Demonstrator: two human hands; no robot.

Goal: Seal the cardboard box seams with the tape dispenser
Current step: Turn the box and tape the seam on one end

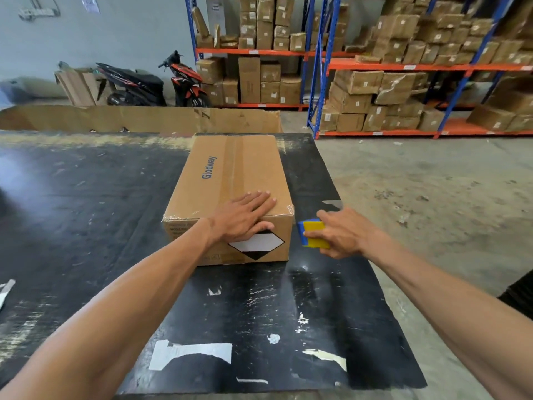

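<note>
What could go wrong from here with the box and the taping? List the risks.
1. The cardboard box sits close to the right edge of the black table; a hard pull might slide it that way, though the left hand presses on it.
2. The right hand holds the yellow-and-blue tape dispenser off the box's side; its blade is hidden, so fingers could be near it.

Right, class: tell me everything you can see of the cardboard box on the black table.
The cardboard box is brown, oblong and closed, lying flat on the black table near its right edge. Tape runs lengthwise along the top seam; blue lettering sits beside it. The near end bears a black-and-white diamond label and small print. The left hand presses flat on its near top edge.
</note>
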